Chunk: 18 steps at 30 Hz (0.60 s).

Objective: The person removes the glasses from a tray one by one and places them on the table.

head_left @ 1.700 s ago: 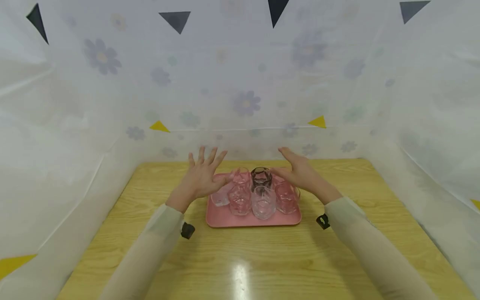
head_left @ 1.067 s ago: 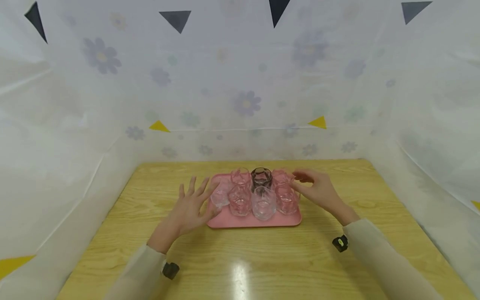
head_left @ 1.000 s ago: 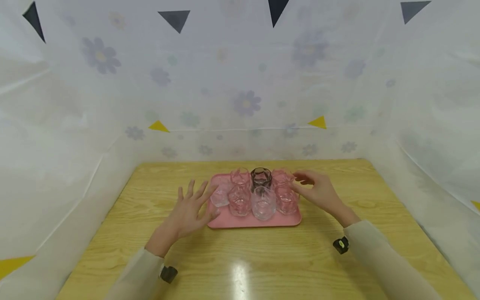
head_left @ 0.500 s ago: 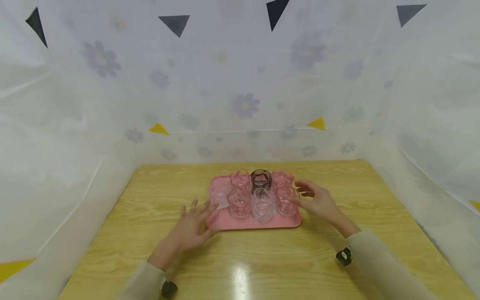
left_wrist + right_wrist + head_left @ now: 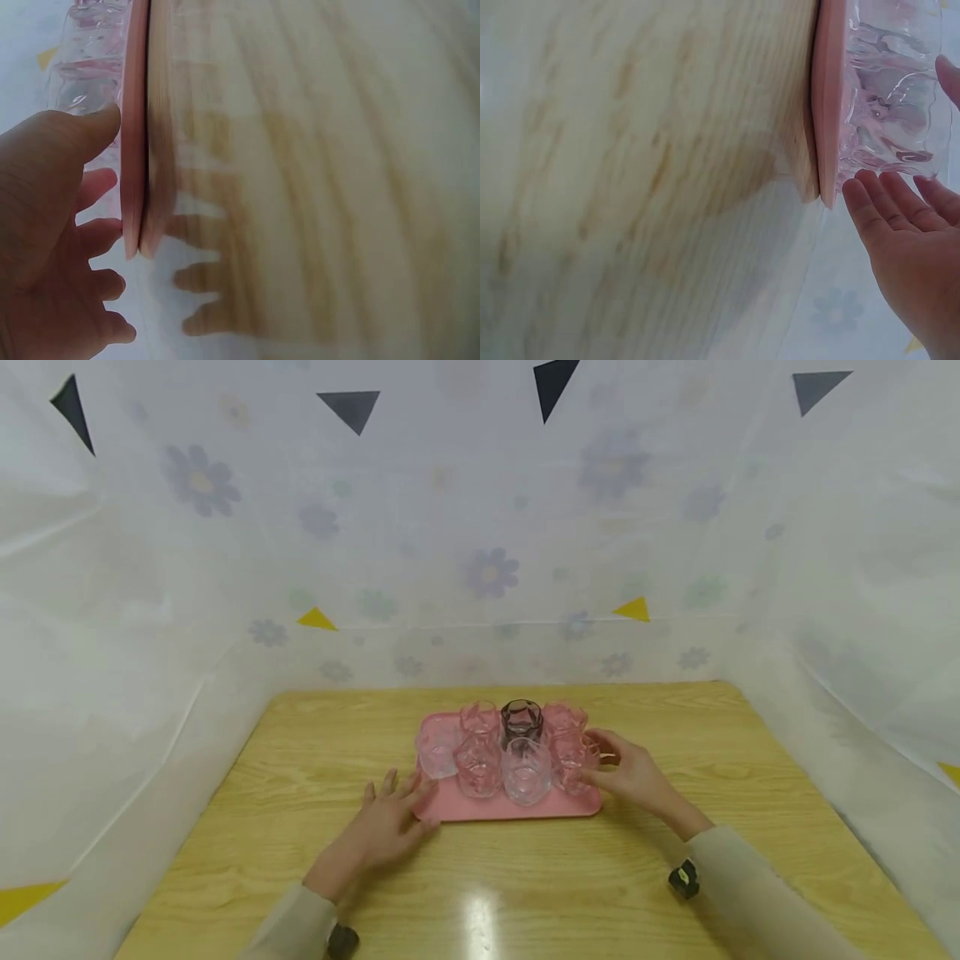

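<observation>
Cups (image 5: 478, 768) crowd the pink tray (image 5: 480, 811) on the counter (image 5: 570, 877), a smoky glass (image 5: 521, 718) among the pink and clear ones. My right hand (image 5: 632, 774) curves loosely beside the front-right pink cup (image 5: 567, 762), not clasping it; I cannot tell whether fingertips touch. My left hand (image 5: 385, 824), slack and spread, holds nothing at the tray's near-left corner. I'd judge this as placing my hands at either side; moving anything would call for gentle, even contact, lest cups knock together.
</observation>
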Tool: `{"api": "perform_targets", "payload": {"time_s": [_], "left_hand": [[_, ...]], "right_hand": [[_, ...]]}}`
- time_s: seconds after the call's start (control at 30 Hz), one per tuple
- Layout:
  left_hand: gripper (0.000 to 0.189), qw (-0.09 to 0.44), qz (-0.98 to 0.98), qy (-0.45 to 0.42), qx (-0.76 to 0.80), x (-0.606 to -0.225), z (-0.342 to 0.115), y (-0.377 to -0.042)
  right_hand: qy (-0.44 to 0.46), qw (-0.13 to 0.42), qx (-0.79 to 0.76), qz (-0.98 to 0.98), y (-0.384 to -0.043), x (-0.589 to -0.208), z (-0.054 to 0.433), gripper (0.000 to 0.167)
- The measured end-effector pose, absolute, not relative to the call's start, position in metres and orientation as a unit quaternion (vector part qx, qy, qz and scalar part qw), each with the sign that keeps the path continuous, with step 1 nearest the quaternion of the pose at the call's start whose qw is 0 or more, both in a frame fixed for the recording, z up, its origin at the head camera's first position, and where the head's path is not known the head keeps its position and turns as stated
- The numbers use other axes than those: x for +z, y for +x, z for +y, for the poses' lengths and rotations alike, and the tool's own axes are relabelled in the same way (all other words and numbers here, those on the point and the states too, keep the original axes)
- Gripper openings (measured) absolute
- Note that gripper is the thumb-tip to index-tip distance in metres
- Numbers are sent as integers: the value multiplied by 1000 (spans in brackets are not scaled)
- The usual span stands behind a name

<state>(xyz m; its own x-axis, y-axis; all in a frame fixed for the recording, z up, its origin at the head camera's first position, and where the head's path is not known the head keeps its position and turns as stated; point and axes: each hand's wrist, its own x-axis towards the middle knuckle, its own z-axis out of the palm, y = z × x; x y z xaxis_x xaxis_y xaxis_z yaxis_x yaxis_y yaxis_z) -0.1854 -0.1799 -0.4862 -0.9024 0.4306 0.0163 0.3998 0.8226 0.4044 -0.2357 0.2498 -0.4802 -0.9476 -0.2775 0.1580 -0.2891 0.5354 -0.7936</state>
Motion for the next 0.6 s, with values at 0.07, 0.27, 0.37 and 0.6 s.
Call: {"api": "perform_targets", "payload": {"time_s": [0.07, 0.27, 0.37, 0.6], "left_hand": [[62, 37, 954, 218, 203, -486, -179, -186], [60, 35, 956, 217, 193, -489, -178, -188], [59, 32, 957, 220, 189, -489, -177, -189], [60, 41, 956, 214, 195, -488, -175, -188]], "right_hand": [[160, 3, 454, -876, -237, -481, 249, 77], [154, -19, 446, -882, -239, -484, 247, 85], [150, -25, 439, -886, -240, -486, 246, 88], [157, -20, 426, -891, -240, -486, 245, 91]]}}
